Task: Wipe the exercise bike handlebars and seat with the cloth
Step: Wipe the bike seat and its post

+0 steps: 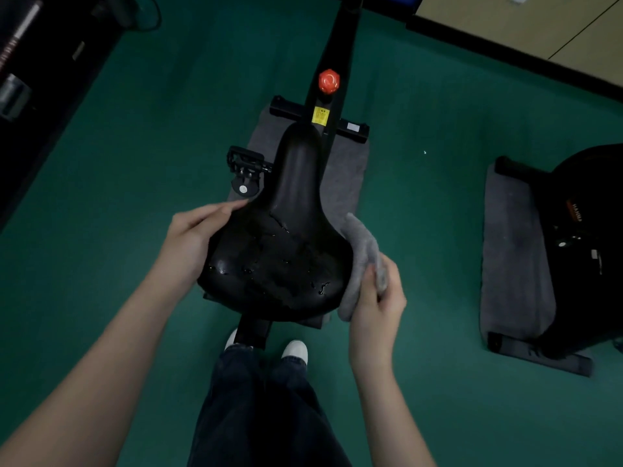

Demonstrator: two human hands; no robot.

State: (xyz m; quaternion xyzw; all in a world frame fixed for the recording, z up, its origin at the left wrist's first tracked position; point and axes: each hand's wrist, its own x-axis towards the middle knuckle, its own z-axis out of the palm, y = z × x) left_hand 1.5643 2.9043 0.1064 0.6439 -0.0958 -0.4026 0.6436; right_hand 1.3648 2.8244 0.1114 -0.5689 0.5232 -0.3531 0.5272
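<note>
seat (279, 244): black, glossy, pear-shaped, centre frame, narrow nose toward 12 o'clock, droplets beading on broad rear.
cloth (362, 261): grey, fuzzy, rolled thick, against seat edge at 3 o'clock.
right hand (377, 298): grip clamped on cloth.
left hand (195, 234): grip apart, straight fingers along seat edge at 9 o'clock.
knob (329, 81): red, faceted, at 12 o'clock.
floor (135, 197): green, matte.
</note>
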